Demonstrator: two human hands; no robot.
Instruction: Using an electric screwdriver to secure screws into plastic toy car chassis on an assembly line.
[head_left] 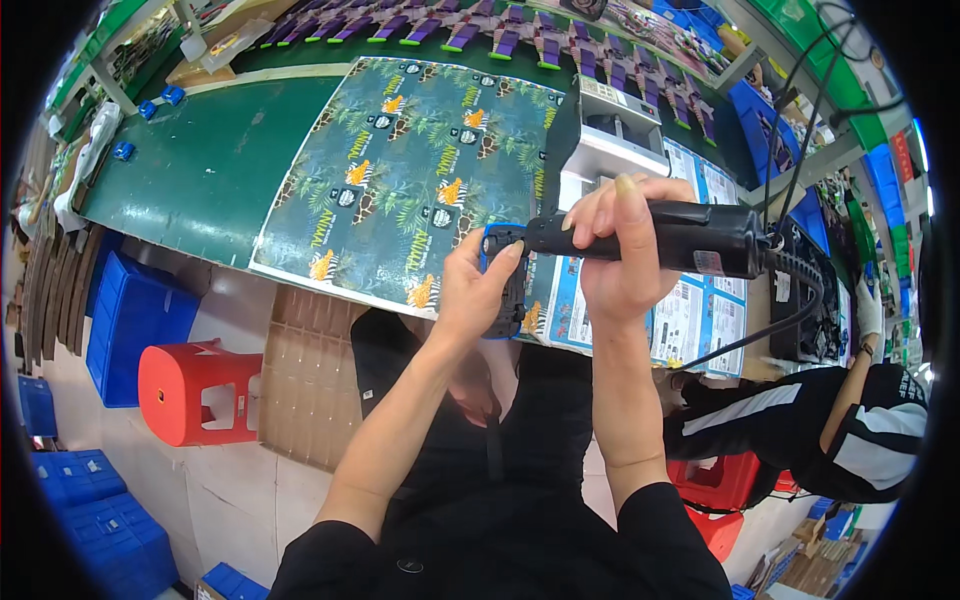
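Left hand (pixel 475 285) gripping black part (pixel 512 298) near green tabletop (pixel 205 180) edge, right hand (pixel 630 245) gripping driver (pixel 705 236), open room stretching left

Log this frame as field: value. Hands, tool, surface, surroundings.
left hand: holding blue-and-black part
right hand: gripping black corded tool
tool pose: roughly sideways, front end at the part; exact contact unclear
surface: printed animal sheet on green table
beyond right hand: silver box
left side: red stool
right side: another person

Bright light fills the fisheye view, bent and black-edged outward.
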